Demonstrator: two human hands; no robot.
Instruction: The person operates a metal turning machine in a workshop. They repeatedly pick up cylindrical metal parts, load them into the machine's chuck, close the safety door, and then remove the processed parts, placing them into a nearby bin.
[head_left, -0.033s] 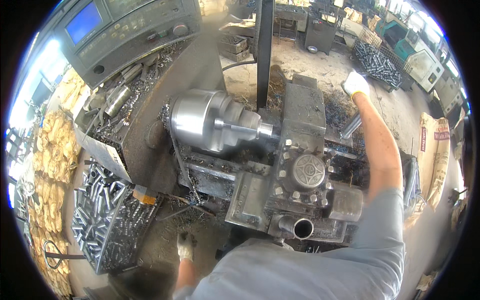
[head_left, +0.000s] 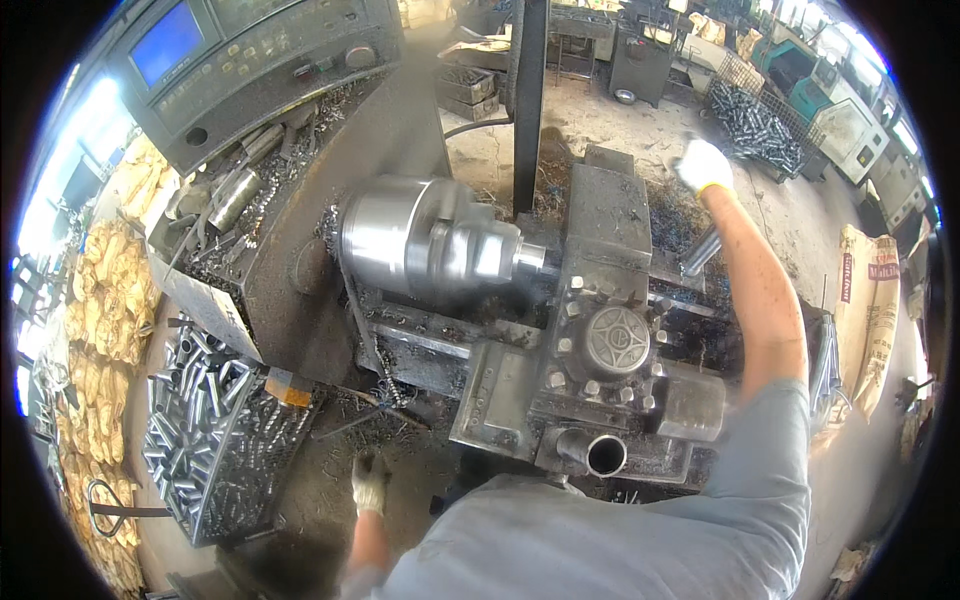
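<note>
My right hand [head_left: 706, 168], in a white glove, is stretched out at the far right of the lathe. Its fingers are curled closed, and whatever they grip is hidden. Below the wrist a slanted metal bar [head_left: 702, 252] rises from the machine, partly behind my forearm. At lower left my left hand [head_left: 369, 483], in a glove with darkened fingertips, hangs beside the lathe with loosely parted fingers and nothing seen in it. A blurred shiny chuck [head_left: 385, 235] holds a short metal workpiece [head_left: 530, 258] facing the tool turret [head_left: 617, 340].
A crate [head_left: 235, 470] of metal tubes stands at left, near stacked yellowish sacks [head_left: 105, 300]. A control panel [head_left: 270, 60] with a blue screen is at upper left. Behind my right hand is a wire basket [head_left: 755, 130] of metal parts. An upright post [head_left: 528, 110] rises behind the chuck.
My right hand has shifted slightly left and away from me. My left hand has risen a little. The reflections on the blurred chuck have changed.
</note>
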